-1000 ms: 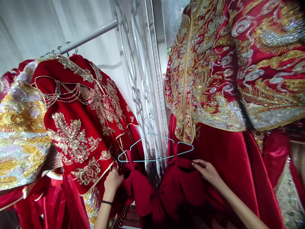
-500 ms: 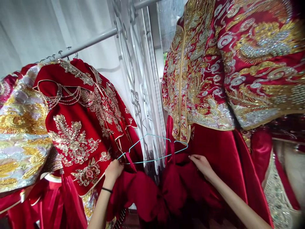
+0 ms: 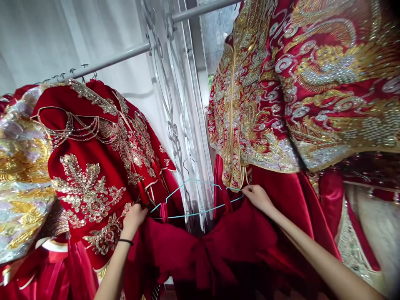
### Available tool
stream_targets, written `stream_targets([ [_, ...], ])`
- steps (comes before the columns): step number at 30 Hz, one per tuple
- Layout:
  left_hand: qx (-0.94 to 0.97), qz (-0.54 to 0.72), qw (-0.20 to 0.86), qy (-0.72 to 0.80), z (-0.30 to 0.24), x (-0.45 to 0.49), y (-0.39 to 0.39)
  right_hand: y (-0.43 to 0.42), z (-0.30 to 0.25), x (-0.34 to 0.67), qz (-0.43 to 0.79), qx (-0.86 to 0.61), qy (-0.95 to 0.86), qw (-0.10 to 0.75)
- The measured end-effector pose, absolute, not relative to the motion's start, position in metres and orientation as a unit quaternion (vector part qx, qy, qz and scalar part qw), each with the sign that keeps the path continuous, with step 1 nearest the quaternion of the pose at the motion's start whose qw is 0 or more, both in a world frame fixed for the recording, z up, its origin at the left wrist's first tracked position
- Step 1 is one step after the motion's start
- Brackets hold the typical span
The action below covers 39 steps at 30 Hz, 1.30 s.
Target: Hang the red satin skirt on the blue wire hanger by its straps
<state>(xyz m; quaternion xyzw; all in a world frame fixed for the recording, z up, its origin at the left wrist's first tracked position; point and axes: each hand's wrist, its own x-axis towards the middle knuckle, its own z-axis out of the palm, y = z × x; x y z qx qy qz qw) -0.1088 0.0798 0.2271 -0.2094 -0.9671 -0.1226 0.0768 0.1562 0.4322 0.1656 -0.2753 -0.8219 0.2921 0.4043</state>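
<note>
A dark red dress [image 3: 184, 250] with a bow at its front hangs before me by thin straps from a light blue wire hanger [image 3: 190, 180]. My left hand [image 3: 135, 218] is closed on the dress's top edge at the left, a black band around its wrist. At the right, my right hand [image 3: 258, 199] pinches the opposite upper corner of the dress, close to the hanger's end. The top edge is stretched fairly straight between both hands. The dress's lower part runs into shadow and out of view.
On the left, a red jacket [image 3: 115, 137] with silver beading hangs from a metal rail [image 3: 121, 55] among other garments. A red and gold embroidered jacket [image 3: 250, 108] hangs at the right. White scrolled metalwork [image 3: 170, 104] and a pale curtain [image 3: 93, 29] stand behind.
My hands have moved apart, the left one leftward and the right one slightly up. The dress's bunched top has been pulled taut and spread out. The whole view has shifted a little.
</note>
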Motion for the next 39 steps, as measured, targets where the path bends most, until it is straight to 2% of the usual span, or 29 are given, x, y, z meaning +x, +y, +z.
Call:
stream_targets([
  [5,-0.218,-0.108,0.124,-0.962,0.236,-0.092,0.102,0.426,0.175,0.146,0.22,-0.28,-0.849,0.391],
  [11,-0.25,-0.095,0.133,-0.954,0.244,-0.077,0.119,0.413,0.197,0.147,0.117,-0.298,-0.897,0.306],
  [15,-0.251,-0.087,0.149,-0.952,0.243,-0.071,0.126,0.407,0.209,0.151,0.091,-0.264,-0.922,0.268],
  [23,-0.276,-0.094,0.154,-0.944,0.239,-0.07,0.125,0.422,0.217,0.146,0.138,-0.19,-0.934,0.269],
  [29,-0.286,-0.074,0.138,-0.945,0.244,-0.068,0.124,0.455,0.236,0.132,0.272,-0.077,-0.946,0.161],
  [36,-0.309,-0.014,0.162,-0.937,0.24,-0.067,0.134,0.466,0.25,0.114,0.247,-0.08,-0.948,0.186],
  [39,-0.301,-0.028,0.164,-0.939,0.238,-0.071,0.135,0.47,0.252,0.117,0.273,-0.029,-0.953,0.132],
])
